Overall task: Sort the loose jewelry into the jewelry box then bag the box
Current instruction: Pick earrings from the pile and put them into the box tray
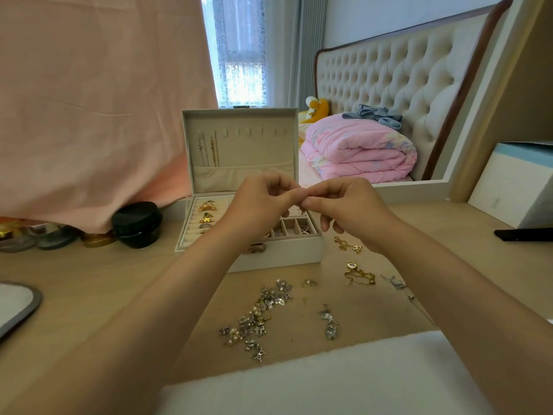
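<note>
Several brooches in jewelry box

Bare table lies open centre left. An upright box lid blocks the middle; jewelry litters lower centre.

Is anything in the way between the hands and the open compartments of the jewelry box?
Nothing visible. The lid stands upright behind, and the left hand and right hand meet fingertips over the jewelry box compartments. Whether they pinch a piece is unclear.

No legible text; only a faint unreadable mark on the white box
</note>
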Tool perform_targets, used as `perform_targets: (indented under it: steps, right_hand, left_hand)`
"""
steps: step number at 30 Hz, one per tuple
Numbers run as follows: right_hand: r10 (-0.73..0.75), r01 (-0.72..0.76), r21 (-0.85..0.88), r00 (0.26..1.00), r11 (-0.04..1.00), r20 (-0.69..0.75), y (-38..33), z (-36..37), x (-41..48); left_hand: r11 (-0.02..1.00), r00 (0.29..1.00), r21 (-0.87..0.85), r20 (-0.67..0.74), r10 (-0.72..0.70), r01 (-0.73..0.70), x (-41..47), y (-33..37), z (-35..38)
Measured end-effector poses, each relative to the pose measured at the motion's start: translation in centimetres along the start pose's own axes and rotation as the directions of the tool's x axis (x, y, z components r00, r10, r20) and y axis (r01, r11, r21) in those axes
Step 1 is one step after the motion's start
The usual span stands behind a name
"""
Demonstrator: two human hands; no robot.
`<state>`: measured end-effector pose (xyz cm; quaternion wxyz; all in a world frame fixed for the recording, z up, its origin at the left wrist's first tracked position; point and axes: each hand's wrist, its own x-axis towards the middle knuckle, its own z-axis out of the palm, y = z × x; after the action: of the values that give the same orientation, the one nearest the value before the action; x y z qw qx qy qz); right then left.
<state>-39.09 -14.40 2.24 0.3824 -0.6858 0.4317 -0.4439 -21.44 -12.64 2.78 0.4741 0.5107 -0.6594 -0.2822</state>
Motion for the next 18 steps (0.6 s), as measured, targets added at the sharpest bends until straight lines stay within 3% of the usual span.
perform_targets:
  steps: [6, 9, 12, 18]
  right_hand:
    - [0.038, -0.045, -0.066, 0.993, 0.997, -0.11, 1.2, 0.2, 0.7]
    - [0.071, -0.089, -0.198, 0.993, 0.976, -0.097, 1.9, 0.4, 0.8]
    - [0.092, -0.112, -0.305, 0.993, 0.946, -0.078, 2.3, 0.7, 0.7]
    - [0.028, -0.056, -0.541, 0.998, 0.839, -0.06, 2.5, 0.9, 0.5]
  left_hand:
    - [0.986, 0.995, 0.158, 0.088, 0.041, -0.055, 0.6, -1.7, -0.4]
    - [0.937, 0.989, 0.326, 0.11, 0.097, -0.128, 0.6, -2.7, -0.9]
    - [0.853, 0.966, 0.471, 0.22, 0.133, -0.225, 0.6, -3.7, -0.9]
    - [0.773, 0.932, 0.545, 0.322, 0.165, -0.325, 0.3, -3.8, -0.8]
